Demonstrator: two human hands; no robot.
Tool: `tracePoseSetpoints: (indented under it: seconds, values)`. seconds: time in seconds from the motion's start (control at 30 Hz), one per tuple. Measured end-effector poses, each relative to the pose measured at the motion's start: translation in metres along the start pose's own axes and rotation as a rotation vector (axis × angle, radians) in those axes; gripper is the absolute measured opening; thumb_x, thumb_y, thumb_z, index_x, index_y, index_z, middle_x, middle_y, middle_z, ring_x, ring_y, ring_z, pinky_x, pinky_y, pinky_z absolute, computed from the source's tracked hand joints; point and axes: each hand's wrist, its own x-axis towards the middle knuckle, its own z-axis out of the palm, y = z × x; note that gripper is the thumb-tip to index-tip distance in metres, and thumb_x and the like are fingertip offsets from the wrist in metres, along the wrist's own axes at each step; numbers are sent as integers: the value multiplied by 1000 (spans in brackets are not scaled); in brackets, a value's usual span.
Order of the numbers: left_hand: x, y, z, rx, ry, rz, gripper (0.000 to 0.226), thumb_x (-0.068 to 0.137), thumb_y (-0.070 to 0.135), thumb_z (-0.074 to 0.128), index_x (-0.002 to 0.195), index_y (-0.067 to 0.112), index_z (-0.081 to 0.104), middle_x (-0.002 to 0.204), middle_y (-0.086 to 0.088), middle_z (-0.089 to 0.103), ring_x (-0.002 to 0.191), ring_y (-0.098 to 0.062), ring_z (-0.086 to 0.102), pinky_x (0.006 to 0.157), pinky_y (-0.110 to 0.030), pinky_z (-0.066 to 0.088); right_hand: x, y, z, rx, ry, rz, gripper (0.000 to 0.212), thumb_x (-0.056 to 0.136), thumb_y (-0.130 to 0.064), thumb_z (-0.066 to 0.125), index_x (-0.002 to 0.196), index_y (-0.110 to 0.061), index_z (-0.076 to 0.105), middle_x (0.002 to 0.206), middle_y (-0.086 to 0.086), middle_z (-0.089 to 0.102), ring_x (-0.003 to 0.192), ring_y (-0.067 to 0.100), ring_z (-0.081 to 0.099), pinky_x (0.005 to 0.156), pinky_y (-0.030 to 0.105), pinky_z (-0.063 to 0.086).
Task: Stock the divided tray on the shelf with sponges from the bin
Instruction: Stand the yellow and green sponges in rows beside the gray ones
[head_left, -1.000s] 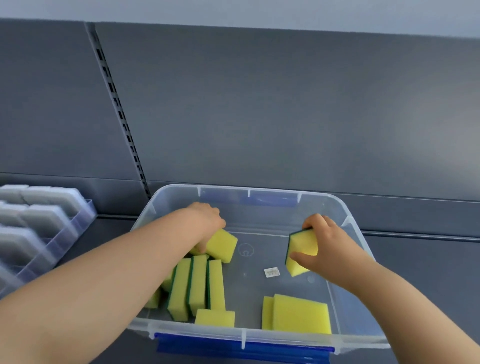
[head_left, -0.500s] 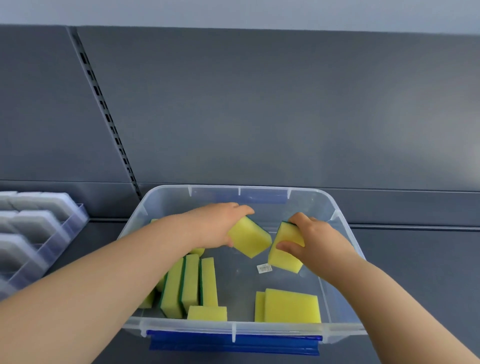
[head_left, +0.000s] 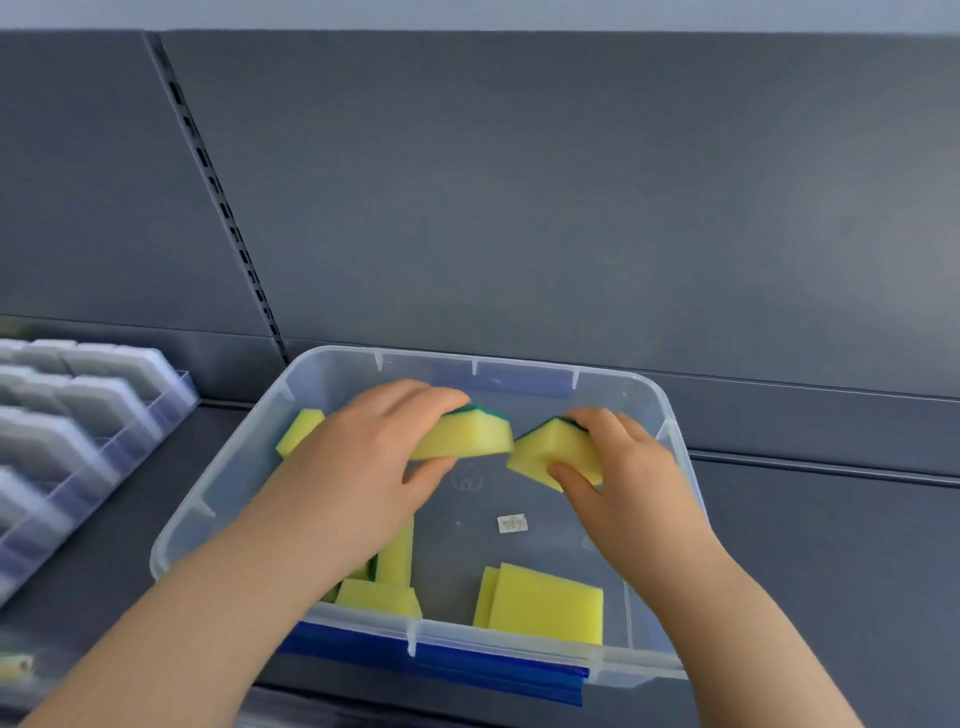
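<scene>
Dark grey back panels (head_left: 571, 208) rise behind the matching shelf (head_left: 831, 545), split by a slotted upright (head_left: 223, 208); pale wall (head_left: 467, 13) above.

1. The bin (head_left: 223, 493) sits on the shelf (head_left: 831, 545), in front of the back panel (head_left: 519, 182).
2. The divided tray (head_left: 130, 447) lies on the same shelf, left of the bin and apart from it.
3. Inside the bin, the left hand (head_left: 363, 467) holds the left sponge (head_left: 467, 434) and the right hand (head_left: 634, 483) holds the right sponge (head_left: 556, 449). The two sponges are corner to corner above the floor.
4. The corner sponge (head_left: 301, 428) leans at the far left, behind the left hand.
5. The flat stack (head_left: 545, 603) lies at the near wall, with the upright sponges (head_left: 395, 556) to its left.
</scene>
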Motion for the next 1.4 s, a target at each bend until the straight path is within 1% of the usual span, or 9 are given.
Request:
tracePoseSetpoints:
  seconds: [0.2, 0.37, 0.53, 0.6, 0.73, 0.87, 1.03, 1.23, 1.4]
  values:
    - [-35, -6, -18, 81, 159, -61, 45, 76, 35, 66, 118, 18, 62, 108, 1, 64, 95, -17, 56, 78, -29, 44, -12, -28, 3, 20, 79, -74, 33, 80, -22, 69, 111, -20, 57, 103, -3, 61, 87, 21, 54, 69, 28, 41]
    - [-86, -39, -55, 140, 229, -48, 40, 82, 29, 69, 120, 17, 61, 108, -1, 62, 95, -21, 59, 77, -35, 50, -35, -83, 18, 56, 95, -103, 34, 78, -24, 71, 110, -20, 59, 99, -5, 62, 89, 19, 55, 72, 27, 43]
    - [-173, -95, -115, 179, 267, -84, 42, 78, 28, 60, 118, 17, 63, 108, 1, 62, 95, -13, 53, 78, -24, 41, -70, -174, 56, 94, 110, -149, 37, 75, -27, 73, 109, -21, 60, 91, -15, 53, 84, 13, 51, 74, 25, 39]
    - [-214, -122, -144, 186, 275, -112, 41, 78, 29, 60, 117, 17, 63, 107, 2, 62, 95, -13, 53, 78, -25, 42, -89, -215, 79, 125, 127, -152, 38, 73, -24, 76, 107, -19, 61, 91, -14, 53, 81, 11, 50, 73, 20, 37]
    - [-291, -170, -189, 227, 266, -159, 42, 79, 31, 66, 119, 17, 62, 102, 2, 63, 92, -12, 52, 75, -26, 47, -122, -292, 127, 217, 69, -156, 39, 71, -18, 78, 107, -16, 63, 90, -13, 53, 73, 0, 46, 71, -3, 30]
    - [-341, -212, -216, 173, 232, -227, 48, 69, 21, 77, 115, 16, 64, 101, 2, 65, 93, -12, 56, 81, -25, 43, -134, -353, 162, 252, -43, -230, 39, 72, -16, 77, 108, -16, 62, 92, -13, 54, 85, -14, 49, 69, -6, 31]
    - [-363, -265, -240, 125, 306, -257, 44, 70, 22, 71, 113, 14, 65, 103, 1, 63, 95, -8, 52, 86, -20, 39, -116, -408, 201, 232, -32, -296, 39, 76, -22, 72, 113, -17, 59, 98, -15, 54, 88, -8, 45, 77, -3, 30]
    - [-347, -350, -257, 103, 317, -302, 46, 73, 18, 75, 118, 19, 62, 107, 5, 62, 94, -9, 55, 81, -22, 45, -63, -458, 260, 250, 6, -328, 39, 77, -19, 70, 114, -11, 60, 95, -8, 53, 84, -3, 42, 72, -4, 31]
    - [-314, -434, -287, 159, 340, -295, 42, 81, 29, 68, 122, 21, 59, 110, 4, 62, 97, -14, 59, 83, -31, 48, 11, -501, 310, 313, -20, -311, 52, 77, -41, 56, 122, -14, 56, 100, -10, 50, 83, -7, 41, 74, -1, 33]
